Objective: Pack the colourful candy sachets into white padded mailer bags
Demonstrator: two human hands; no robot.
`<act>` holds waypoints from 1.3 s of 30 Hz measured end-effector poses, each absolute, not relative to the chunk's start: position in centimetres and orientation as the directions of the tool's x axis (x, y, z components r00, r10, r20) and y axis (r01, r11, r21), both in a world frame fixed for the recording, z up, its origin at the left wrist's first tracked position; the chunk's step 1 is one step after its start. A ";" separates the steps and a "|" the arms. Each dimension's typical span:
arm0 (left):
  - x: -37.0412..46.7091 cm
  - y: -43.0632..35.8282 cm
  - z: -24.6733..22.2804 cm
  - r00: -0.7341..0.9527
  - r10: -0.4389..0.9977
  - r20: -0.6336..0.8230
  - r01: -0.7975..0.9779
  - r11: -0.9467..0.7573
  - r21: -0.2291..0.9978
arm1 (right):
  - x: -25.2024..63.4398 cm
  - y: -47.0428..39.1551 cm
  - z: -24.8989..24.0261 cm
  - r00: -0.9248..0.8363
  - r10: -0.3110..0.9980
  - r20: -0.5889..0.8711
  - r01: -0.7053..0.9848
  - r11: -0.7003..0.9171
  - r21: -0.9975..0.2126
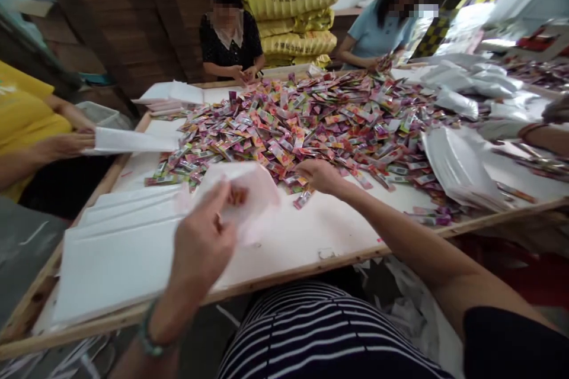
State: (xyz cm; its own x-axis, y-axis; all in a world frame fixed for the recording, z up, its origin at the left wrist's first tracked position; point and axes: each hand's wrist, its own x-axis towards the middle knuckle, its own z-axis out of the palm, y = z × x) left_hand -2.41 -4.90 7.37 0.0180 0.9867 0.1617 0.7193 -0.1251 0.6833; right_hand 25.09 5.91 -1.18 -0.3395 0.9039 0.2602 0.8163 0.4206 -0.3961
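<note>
My left hand (202, 240) grips the edge of a whitish plastic bag (262, 198), blurred by motion. The bag's mouth gapes towards me, and a few reddish-brown items show inside it. At the near edge of a big heap of small colourful sachets (284, 130), my right hand (322, 177) has its fingers curled together; what they hold, if anything, is hidden. One loose sachet (303, 199) lies on the white tabletop just below that hand. Beside my left hand is a stack of flat white bags (120, 254).
Wooden rims (311, 272) edge the table. More white bags (457, 172) stand fanned at the right, with filled silvery bags (471, 83) behind. Several people work around the table; one at the left holds a white bag (133, 140). Yellow sacks (293, 0) are piled at the back.
</note>
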 end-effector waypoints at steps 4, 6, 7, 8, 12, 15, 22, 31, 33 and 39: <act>0.2 -7.0 -1.0 0.312 0.935 -0.169 0.860 -0.202 0.468 | 26.4 5.7 -7.6 -0.328 0.944 0.027 0.923 0.326 -0.202; 0.6 -7.5 -3.7 0.359 0.881 -0.307 0.882 -0.213 0.421 | 26.8 4.0 -9.3 -0.371 0.928 0.005 0.910 0.365 -0.199; 0.6 -7.6 -4.4 0.378 0.859 -0.346 0.881 -0.219 0.419 | 27.1 3.0 -9.8 -0.396 0.918 0.005 0.897 0.388 -0.214; 0.5 -7.5 -4.5 0.398 0.840 -0.368 0.874 -0.226 0.430 | 27.4 1.9 -10.2 -0.414 0.910 0.015 0.881 0.405 -0.244; 0.5 -6.0 -2.0 0.497 0.797 -0.342 0.815 -0.294 0.500 | 29.2 -1.5 -11.0 -0.359 0.927 0.110 0.845 0.373 -0.384; 2.5 -3.6 -0.3 0.543 0.807 -0.232 0.798 -0.410 0.443 | 30.8 -2.7 -11.4 -0.199 0.973 0.115 0.890 0.229 -0.394; 9.2 2.9 -5.2 0.686 0.716 -0.133 0.723 -0.649 0.235 | 31.9 -1.6 -11.1 -0.033 0.996 0.083 0.937 0.060 -0.344; 9.6 1.6 -7.2 0.735 0.677 -0.035 0.662 -0.705 0.253 | 29.0 -0.2 -10.2 -0.335 0.942 0.034 0.794 0.301 -0.528; 9.7 1.1 -7.0 0.753 0.645 -0.127 0.647 -0.694 0.316 | 29.2 0.8 -9.8 -0.188 0.982 0.034 0.851 0.180 -0.492; 9.6 0.3 -7.4 0.679 0.722 -0.135 0.708 -0.595 0.381 | 30.8 4.1 -9.6 0.070 0.996 0.046 0.960 -0.055 -0.273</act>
